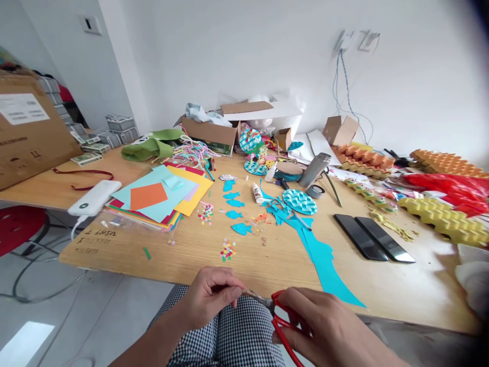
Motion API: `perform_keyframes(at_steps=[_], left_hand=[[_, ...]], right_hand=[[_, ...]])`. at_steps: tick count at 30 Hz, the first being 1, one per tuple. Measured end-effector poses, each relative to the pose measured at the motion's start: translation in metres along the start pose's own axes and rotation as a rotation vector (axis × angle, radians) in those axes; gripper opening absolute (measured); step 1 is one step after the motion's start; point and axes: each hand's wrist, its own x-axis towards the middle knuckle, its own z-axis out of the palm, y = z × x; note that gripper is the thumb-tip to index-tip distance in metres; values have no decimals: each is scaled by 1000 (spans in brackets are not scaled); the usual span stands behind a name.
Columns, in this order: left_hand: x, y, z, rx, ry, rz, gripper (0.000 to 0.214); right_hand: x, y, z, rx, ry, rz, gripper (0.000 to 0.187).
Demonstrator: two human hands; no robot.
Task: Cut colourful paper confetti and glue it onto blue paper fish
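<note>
My right hand (pixel 324 326) is closed round the red handles of a pair of scissors (pixel 277 313), below the table's front edge and over my checked lap. The blades point left into my left hand (pixel 208 295), whose fingers are pinched together at the blade tips on something too small to make out. On the wooden table (pixel 267 265) above lie small blue paper fish (pixel 235 214), a long blue paper offcut (pixel 324 265) and piles of coloured paper bits (pixel 227 251).
A stack of coloured paper sheets (pixel 160 196) and a white power bank (pixel 94 198) lie at left. Two black phones (pixel 372 237), a glue bottle (pixel 257 193), egg cartons (pixel 443 216), cardboard boxes (pixel 210 131) and a red stool (pixel 19 227) surround the work area.
</note>
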Motion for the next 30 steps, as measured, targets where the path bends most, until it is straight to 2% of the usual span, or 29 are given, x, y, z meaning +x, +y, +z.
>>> perform_keyframes(at_steps=[4, 11, 20, 30], left_hand=[[-1, 1, -1, 62, -21, 8, 29], [1, 3, -2, 121, -44, 7, 29], [-2, 7, -6, 184, -113, -16, 29], [-2, 9, -5, 119, -125, -106, 25]], right_hand=[[2, 0, -2, -91, 30, -62, 5], [3, -5, -10, -142, 43, -88, 8], [6, -9, -15, -56, -127, -13, 9], [4, -11, -16, -116, -123, -9, 5]])
